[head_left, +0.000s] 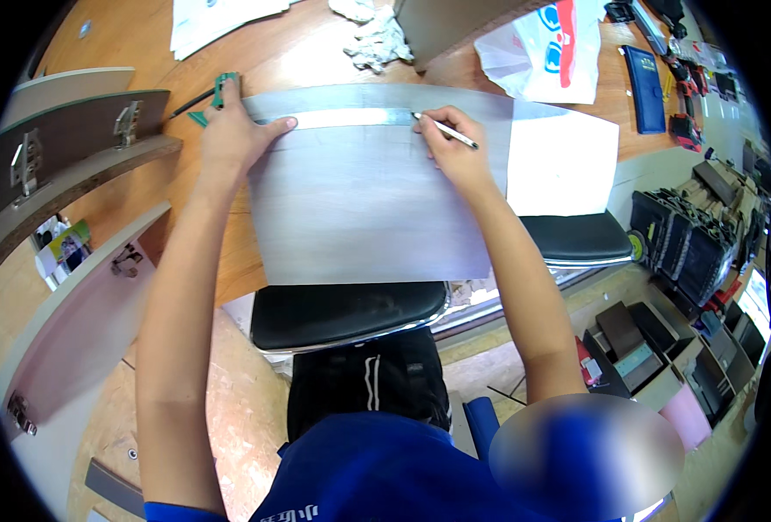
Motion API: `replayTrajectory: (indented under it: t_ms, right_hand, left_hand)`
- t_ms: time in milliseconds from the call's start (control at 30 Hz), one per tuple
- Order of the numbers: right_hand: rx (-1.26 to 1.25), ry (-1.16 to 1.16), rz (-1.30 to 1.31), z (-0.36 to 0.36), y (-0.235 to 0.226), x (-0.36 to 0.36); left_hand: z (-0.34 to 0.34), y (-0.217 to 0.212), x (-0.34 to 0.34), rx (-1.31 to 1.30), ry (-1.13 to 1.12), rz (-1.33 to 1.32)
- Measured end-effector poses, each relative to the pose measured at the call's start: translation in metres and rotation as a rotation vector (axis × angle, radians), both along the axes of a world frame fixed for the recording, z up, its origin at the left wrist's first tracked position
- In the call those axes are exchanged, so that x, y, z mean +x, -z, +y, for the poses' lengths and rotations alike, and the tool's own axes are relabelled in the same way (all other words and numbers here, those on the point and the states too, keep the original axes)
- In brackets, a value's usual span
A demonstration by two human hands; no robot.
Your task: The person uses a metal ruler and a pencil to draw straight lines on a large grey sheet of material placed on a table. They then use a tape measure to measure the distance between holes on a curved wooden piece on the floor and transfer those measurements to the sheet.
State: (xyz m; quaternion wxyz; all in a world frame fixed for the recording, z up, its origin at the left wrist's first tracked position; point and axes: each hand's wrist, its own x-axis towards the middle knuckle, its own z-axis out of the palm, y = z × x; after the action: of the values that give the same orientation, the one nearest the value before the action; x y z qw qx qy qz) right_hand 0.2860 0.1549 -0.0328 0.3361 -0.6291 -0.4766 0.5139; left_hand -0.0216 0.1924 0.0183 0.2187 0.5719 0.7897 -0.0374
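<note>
Now the left hand (234, 137), thumb spread from its fingers, presses a metal ruler (355, 117) on a grey sheet (359, 204), while the right hand (457, 150) pinches a white pen (449, 132).

A blue short-sleeved shirt (377, 461) with white lettering (291, 513) is worn with black trousers (320, 383).

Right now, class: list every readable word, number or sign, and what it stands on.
White lettering on the blue shirt: partly shown, left unquoted.
Red-and-blue print on the plastic bag: no words clear.
Metal straightedge: any markings too small to read.
Blue booklet: small marking, unreadable.
</note>
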Motion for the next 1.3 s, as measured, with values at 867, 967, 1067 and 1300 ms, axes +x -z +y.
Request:
replayTrajectory:
  t_ms: [867,967,1067,1300]
  right_hand:
    - [-0.023,0.015,0.038,0.003,-0.008,-0.003]
    - [-0.024,0.015,0.050,0.002,-0.007,-0.003]
    - [-0.015,0.018,0.048,0.002,-0.006,-0.002]
    - [0.017,0.025,0.023,0.004,-0.009,-0.006]
  left_hand:
    - [0.009,0.011,-0.005,0.021,0.083,0.050]
    - [0.001,0.018,-0.009,0.085,0.115,0.068]
    - [0.000,0.021,-0.009,0.107,0.122,0.068]
    - [0.003,0.025,-0.012,0.147,0.139,0.114]
